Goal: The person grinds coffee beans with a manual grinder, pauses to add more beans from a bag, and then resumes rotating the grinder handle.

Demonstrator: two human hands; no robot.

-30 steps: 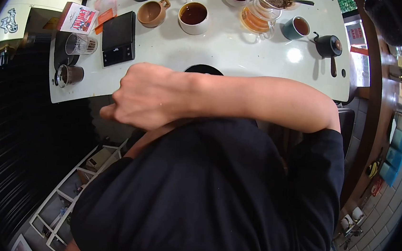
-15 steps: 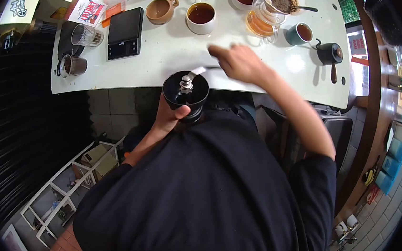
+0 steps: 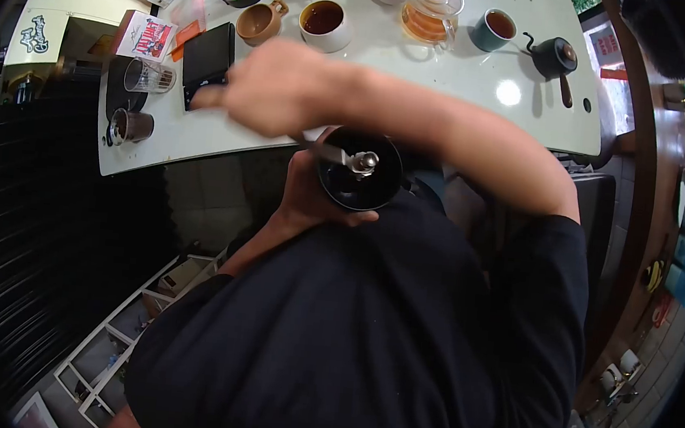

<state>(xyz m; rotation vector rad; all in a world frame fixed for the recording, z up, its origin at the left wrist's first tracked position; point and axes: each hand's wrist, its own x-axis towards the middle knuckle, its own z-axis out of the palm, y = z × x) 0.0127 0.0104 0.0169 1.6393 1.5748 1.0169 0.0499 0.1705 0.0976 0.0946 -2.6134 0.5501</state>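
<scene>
A black hand coffee grinder [image 3: 381,186] is held close against my dark shirt, its round open hopper facing up. My left hand [image 3: 310,188] is wrapped round the grinder's side, thumb near the lower rim. From the metal nut at the hopper's middle, the crank handle [image 3: 332,154] runs left. At its outer end my right hand [image 3: 280,88], smeared by motion, is closed over the knob, which it hides. My right forearm passes across the table's front edge, above the hopper.
On the white table [image 3: 482,104] are a black scale [image 3: 210,56], a brown cup [image 3: 257,24], a white mug of dark drink [image 3: 326,29], a glass server [image 3: 426,22], a teal cup [image 3: 493,31] and a black kettle [image 3: 553,59]. Glasses [image 3: 132,125] stand at the left.
My right hand has swung the crank from the grinder's right side round to its left. The grinder and left hand sit further right in view, and the view has shifted slightly.
</scene>
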